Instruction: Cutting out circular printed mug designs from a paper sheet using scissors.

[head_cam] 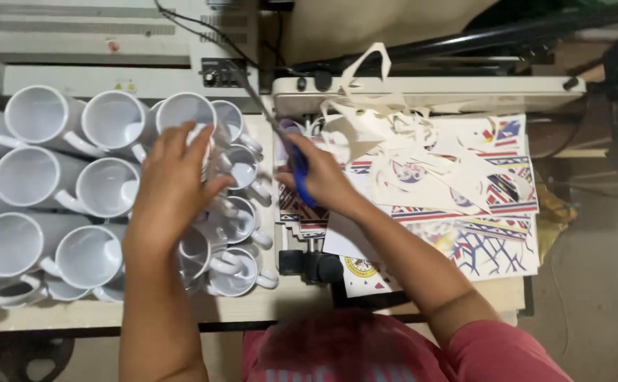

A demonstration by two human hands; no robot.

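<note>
My left hand (171,184) reaches over a crowd of white mugs (104,187) lying on their sides on the table, fingers spread and resting on the mugs in the middle of the pile. My right hand (319,177) grips blue-handled scissors (296,166), whose long blades point up and left toward the machines. Under that hand lies a stack of printed paper sheets (464,205) with red, blue and black patterns, and white paper offcuts (387,131) curl on top of them.
A grey laminator-like machine (111,42) stands at the back left and a white press (429,88) at the back right. A black knob (312,265) sits near the table's front edge (252,311). Dark gear stands at far right.
</note>
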